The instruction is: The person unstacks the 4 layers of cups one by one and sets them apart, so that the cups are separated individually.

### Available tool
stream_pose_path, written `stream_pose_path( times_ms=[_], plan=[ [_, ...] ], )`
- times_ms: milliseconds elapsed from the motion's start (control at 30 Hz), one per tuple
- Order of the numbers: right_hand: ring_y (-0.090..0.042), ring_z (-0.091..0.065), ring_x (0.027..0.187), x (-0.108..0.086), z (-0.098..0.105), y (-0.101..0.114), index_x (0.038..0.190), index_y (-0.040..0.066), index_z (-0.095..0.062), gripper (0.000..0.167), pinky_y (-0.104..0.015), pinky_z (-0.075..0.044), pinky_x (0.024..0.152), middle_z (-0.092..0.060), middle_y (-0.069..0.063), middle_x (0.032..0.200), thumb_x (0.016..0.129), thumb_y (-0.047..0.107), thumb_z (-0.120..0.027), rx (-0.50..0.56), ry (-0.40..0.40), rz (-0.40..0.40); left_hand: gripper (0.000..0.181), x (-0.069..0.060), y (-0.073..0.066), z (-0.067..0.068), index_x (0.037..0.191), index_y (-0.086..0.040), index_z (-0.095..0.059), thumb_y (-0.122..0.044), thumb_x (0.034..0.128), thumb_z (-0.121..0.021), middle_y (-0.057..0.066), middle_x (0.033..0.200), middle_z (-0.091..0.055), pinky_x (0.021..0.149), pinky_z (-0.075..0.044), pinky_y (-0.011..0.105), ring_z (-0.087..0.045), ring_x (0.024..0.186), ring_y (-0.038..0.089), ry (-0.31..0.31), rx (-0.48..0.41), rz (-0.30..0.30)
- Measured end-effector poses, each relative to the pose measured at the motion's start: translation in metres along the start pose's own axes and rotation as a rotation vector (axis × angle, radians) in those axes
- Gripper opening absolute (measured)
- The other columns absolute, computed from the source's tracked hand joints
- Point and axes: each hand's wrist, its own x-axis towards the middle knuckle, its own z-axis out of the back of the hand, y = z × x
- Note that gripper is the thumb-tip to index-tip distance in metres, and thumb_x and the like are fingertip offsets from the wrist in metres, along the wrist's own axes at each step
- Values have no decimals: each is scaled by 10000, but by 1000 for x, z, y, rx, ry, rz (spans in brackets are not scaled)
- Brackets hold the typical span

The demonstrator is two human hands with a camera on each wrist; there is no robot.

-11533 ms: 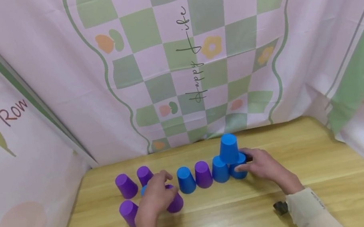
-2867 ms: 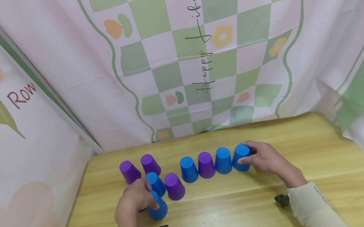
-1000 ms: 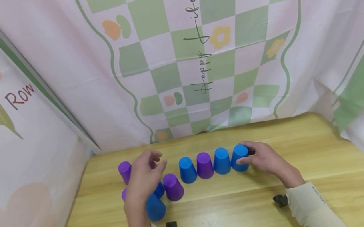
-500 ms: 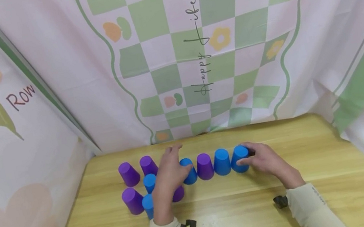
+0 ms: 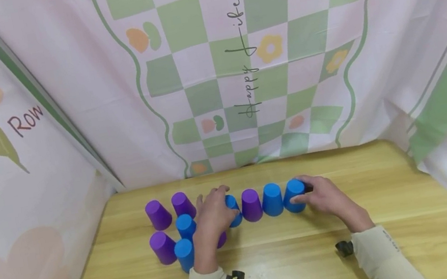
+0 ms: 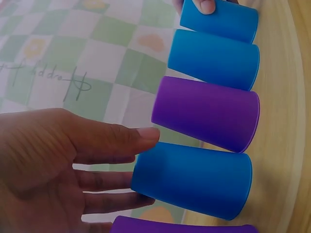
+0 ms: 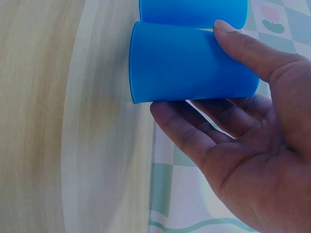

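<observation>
Four upturned cups form a row on the table. My left hand (image 5: 214,217) (image 6: 48,150) has its thumb and fingers around the narrow top of the leftmost blue cup (image 5: 234,215) (image 6: 194,180). Beside that cup stands a purple cup (image 5: 251,205) (image 6: 206,112), then a blue cup (image 5: 272,199) (image 6: 214,59). My right hand (image 5: 327,197) (image 7: 262,126) grips the blue cup at the right end (image 5: 294,196) (image 7: 189,63), thumb on one side and fingers on the other. My left hand and forearm partly hide a purple cup (image 5: 221,239).
Left of my left forearm stand several more upturned cups, among them a back purple cup (image 5: 158,215), a front purple cup (image 5: 163,248) and a blue cup (image 5: 185,255). A printed curtain (image 5: 235,77) hangs behind the wooden table (image 5: 286,268).
My left hand has moved right, from over the left group of cups to the leftmost blue cup of the row. The blue cup earlier stacked at the right end is gone from there.
</observation>
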Motion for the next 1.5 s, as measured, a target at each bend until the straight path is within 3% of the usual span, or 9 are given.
stream_pose_path(
  times_ms=[133,300,700,933,1500],
  plan=[
    [-433,-617,1251,0,0,0,1445,65,-604,599,-648,-519,1052,-657,-220,1384,955,357,-787,2,0,-6,506,0,1,-1,1387,-61,-638,-145,919,-811,175,1363,-669,1221,-348,627,-603,1309,391,5,-44,11],
    [-424,-622,1245,1,0,0,1441,71,-609,603,-644,-523,1049,-664,-210,1377,951,372,-789,0,0,1,486,0,3,-3,1381,-59,-643,-120,925,-799,172,1358,-671,1066,-534,561,-632,1257,381,17,-94,51],
    [-436,-612,1259,1,0,1,1450,69,-601,593,-651,-516,1055,-654,-218,1391,959,347,-783,3,3,-2,472,-3,7,-3,1376,-41,-642,-136,940,-793,186,1355,-669,1060,-540,573,-636,1252,384,26,-111,44],
    [-437,-617,1249,2,-1,0,1449,62,-602,612,-652,-518,1050,-657,-223,1384,951,363,-790,6,3,2,479,-12,2,5,1396,-50,-632,-152,952,-781,176,1381,-657,1076,-534,574,-624,1271,381,11,-139,33],
    [-413,-631,1219,0,-1,1,1427,66,-617,596,-638,-531,1037,-674,-207,1354,946,369,-796,4,-1,14,490,-39,-4,24,1374,-43,-652,-125,920,-818,155,1379,-675,1086,-536,554,-633,1289,363,-14,-257,-73]
  ],
)
